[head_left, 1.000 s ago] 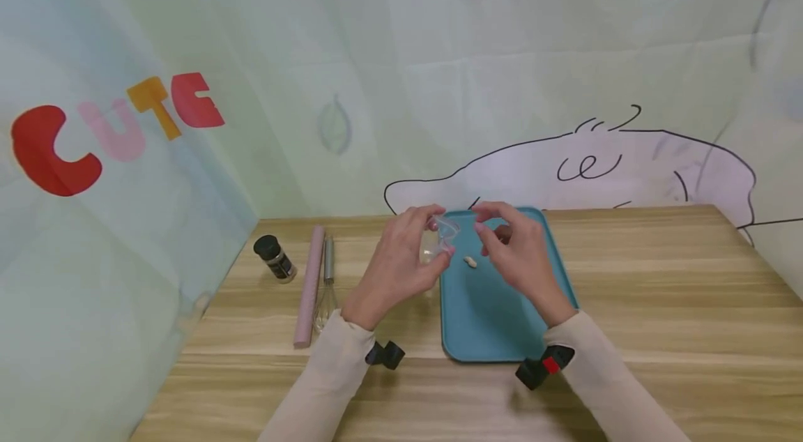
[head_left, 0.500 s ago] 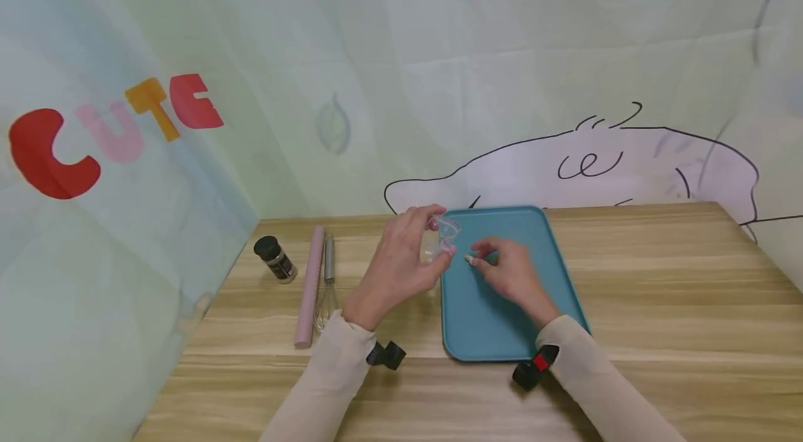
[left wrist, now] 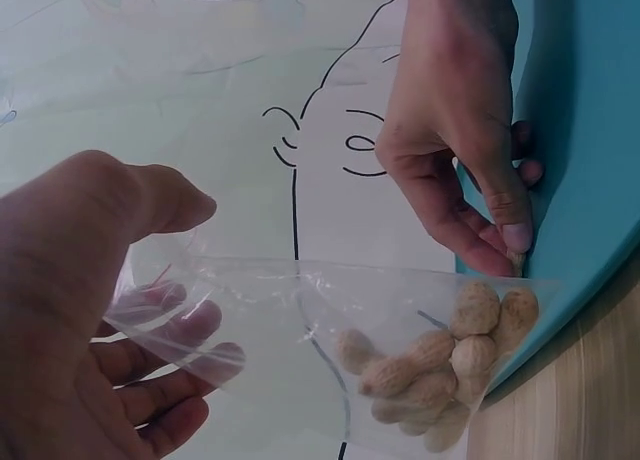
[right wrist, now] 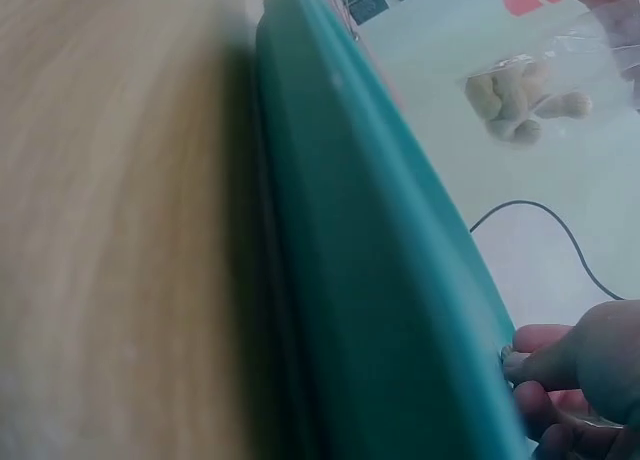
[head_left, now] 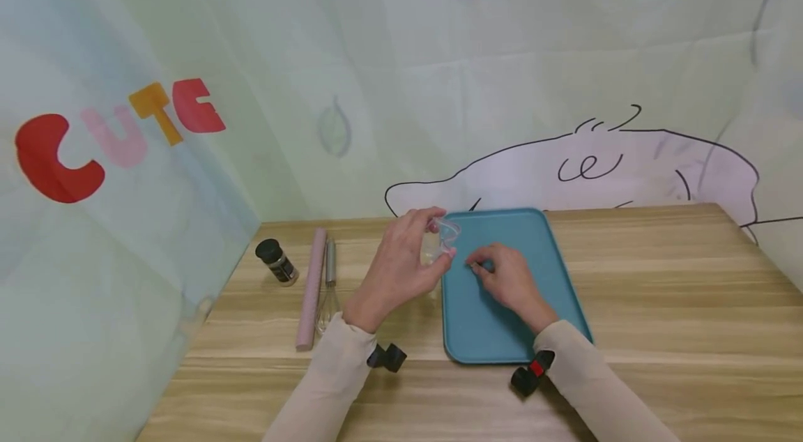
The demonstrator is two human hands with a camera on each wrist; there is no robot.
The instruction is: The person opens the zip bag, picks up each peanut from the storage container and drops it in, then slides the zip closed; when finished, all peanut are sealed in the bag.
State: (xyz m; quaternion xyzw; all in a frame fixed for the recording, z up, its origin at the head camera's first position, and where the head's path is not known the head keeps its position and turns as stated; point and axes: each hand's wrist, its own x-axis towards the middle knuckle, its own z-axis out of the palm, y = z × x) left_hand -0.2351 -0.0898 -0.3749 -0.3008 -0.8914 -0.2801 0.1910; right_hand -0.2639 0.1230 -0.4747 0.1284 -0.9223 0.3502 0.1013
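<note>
A clear plastic bag (head_left: 448,233) is held with its mouth spread by my left hand (head_left: 400,262), just past the left edge of the blue tray (head_left: 489,330). Several peanuts (left wrist: 430,365) lie in the bottom of the bag in the left wrist view. Over the tray, my right hand (head_left: 511,280) pinches one peanut (left wrist: 516,263) between thumb and forefinger, low at the tray's surface. Most of that peanut is hidden by the fingertips. In the right wrist view the tray's edge partly covers the right fingers.
On the left of the wooden table (head_left: 677,302) stands a spice jar (head_left: 276,262) with a black cap. A pink rod (head_left: 311,288) and a wire whisk (head_left: 330,282) lie beside it. A printed cloth (head_left: 351,79) hangs behind the table.
My right hand came down from beside the bag to the tray and took hold of the peanut lying there. The left hand and bag stayed nearly still.
</note>
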